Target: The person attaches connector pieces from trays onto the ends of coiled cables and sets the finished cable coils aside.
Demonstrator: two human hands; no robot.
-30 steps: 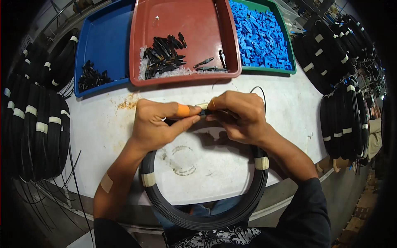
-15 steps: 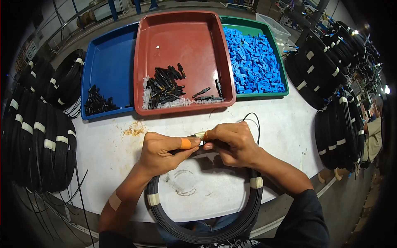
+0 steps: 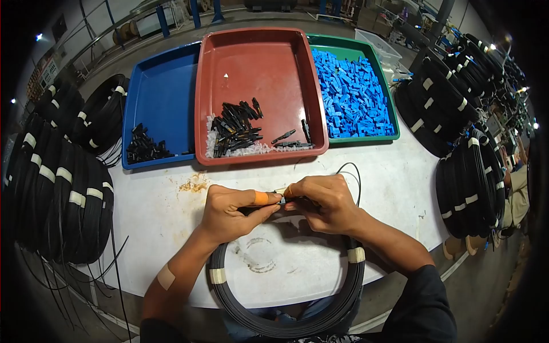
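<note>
My left hand [image 3: 231,211], with orange tape round a finger or thumb, is closed in a pinch. Its fingertips meet those of my right hand [image 3: 326,203], also closed, at a small pale connector piece [image 3: 282,200] that they mostly cover. A black cable [image 3: 359,180] loops up behind my right hand and runs into its grip; the cable end is hidden. Below both hands lies the coil of black cable [image 3: 286,327], bound with pale tape [image 3: 355,255], partly over the table's front edge.
A red tray [image 3: 260,74] holds black connectors and small clear pieces. Beside it stand a blue tray [image 3: 163,83] with black parts and a green tray [image 3: 394,123] with blue clips [image 3: 357,94]. Cable coils flank the table at left [image 3: 63,200] and right [image 3: 469,188].
The view has shifted slightly, so the trays sit a little lower and further right. Both hands stay together, and the small piece between the fingertips shows differently.
</note>
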